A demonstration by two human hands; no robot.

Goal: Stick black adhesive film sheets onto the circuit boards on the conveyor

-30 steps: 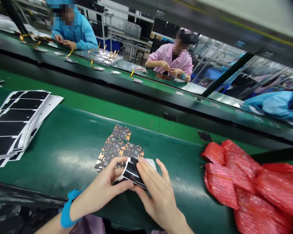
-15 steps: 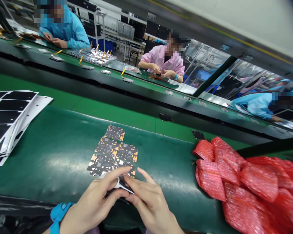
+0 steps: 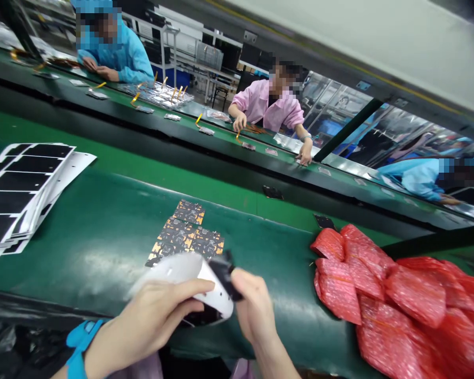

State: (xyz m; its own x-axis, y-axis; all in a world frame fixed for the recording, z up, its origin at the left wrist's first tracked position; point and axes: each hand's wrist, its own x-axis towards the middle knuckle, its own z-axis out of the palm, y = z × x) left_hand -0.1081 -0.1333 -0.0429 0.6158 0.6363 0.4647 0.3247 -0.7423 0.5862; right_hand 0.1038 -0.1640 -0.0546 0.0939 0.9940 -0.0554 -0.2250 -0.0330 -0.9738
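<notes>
Right, the curled white-backed sheet (image 3: pixel 205 279) is up front, held low over the near edge of the belt and bowed into a tight arc, with a black tab (image 3: pixel 226 272) standing off its far end. The left hand (image 3: pixel 161 316) is closed around the white curve, its fingers wrapped under and its thumb lying along the top. The right hand (image 3: pixel 255 310) is nearly closed too, its fingertips (image 3: pixel 240 281) pressed on the black tab, though I can't tell how much of the tab they have behind them.

The good technique here looks like a low, even hold, with the curve kept smooth so the sheet doesn't kink.

Just beyond the hands, flexible circuit panels (image 3: pixel 185 234) in black and gold lie flat on the green conveyor belt (image 3: pixel 102 221). Off to the left there's a fanned stack of black-and-white sheets (image 3: pixel 23 195).

On to the containers! To the right, red bubble bags (image 3: pixel 379 284) sit heaped together, and I can't tell what's inside them. At bottom left, a black plastic sheet (image 3: pixel 19 337) hangs below the belt. Across on the far line, a clear tray (image 3: pixel 126 89) carries parts with gold tails, near a co-worker in a blue smock (image 3: pixel 118 58). Further along, a co-worker in a pink smock (image 3: pixel 266 102) has both hands down at that belt.
</notes>
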